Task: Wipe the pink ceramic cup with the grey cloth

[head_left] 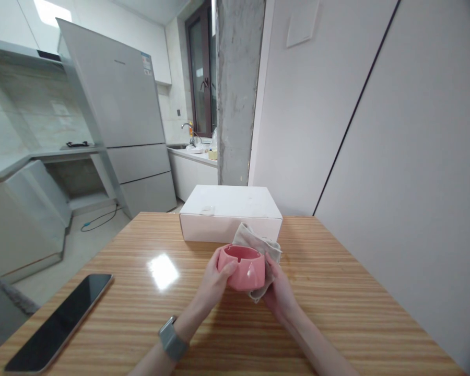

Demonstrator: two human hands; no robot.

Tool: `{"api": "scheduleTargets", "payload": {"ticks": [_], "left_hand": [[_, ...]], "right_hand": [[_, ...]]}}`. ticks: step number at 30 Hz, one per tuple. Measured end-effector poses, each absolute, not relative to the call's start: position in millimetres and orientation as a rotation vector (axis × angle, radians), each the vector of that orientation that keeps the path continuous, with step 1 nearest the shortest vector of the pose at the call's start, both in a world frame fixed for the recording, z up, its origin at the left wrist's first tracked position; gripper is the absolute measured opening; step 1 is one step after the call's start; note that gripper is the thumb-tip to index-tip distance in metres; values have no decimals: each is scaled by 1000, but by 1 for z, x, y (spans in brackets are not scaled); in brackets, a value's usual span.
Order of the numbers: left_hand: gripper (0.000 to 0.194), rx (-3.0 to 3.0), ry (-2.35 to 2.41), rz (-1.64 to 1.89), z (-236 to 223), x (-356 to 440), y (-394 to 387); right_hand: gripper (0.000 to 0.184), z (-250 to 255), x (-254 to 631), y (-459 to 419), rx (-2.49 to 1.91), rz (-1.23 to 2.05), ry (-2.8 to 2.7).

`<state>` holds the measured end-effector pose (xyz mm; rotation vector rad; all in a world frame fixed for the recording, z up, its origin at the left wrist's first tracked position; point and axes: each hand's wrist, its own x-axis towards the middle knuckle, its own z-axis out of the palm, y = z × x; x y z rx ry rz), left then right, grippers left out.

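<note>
A glossy pink ashtray (pixel 246 277) with notches in its rim is held up above the wooden table, in front of a white box. My left hand (pixel 216 275) grips its left side, thumb on the near wall and fingers behind. A grey cloth (pixel 254 240) is bunched in my right hand (pixel 279 290), which presses it against the ashtray's right side. The cloth sticks out behind the ashtray and hangs below it. Part of my right hand's fingers is hidden by the cloth and the ashtray.
The closed white box (pixel 231 201) stands at the far end of the table (pixel 337 303). A dark phone (pixel 60 324) lies near the table's left edge. A wall (pixel 415 156) runs along the right. Beyond the table are a fridge (pixel 117 94) and a sink counter (pixel 194 164).
</note>
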<state>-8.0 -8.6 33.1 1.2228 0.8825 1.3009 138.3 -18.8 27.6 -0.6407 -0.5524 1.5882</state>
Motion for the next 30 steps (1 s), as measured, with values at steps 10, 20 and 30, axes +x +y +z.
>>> {"api": "scheduleTargets", "payload": {"ticks": [10,20,30], "left_hand": [[60,1201,948,1356,24,-8,-6],[82,1222,855,1249,35,-9,-13],[68,1139,787,1241,30,-6,-9]], "right_hand": [[36,8,134,-21,-824,1361,-524],[36,24,143,-15,-710,1471,-469],[41,26,139,-20,-735,1475,-499]]}}
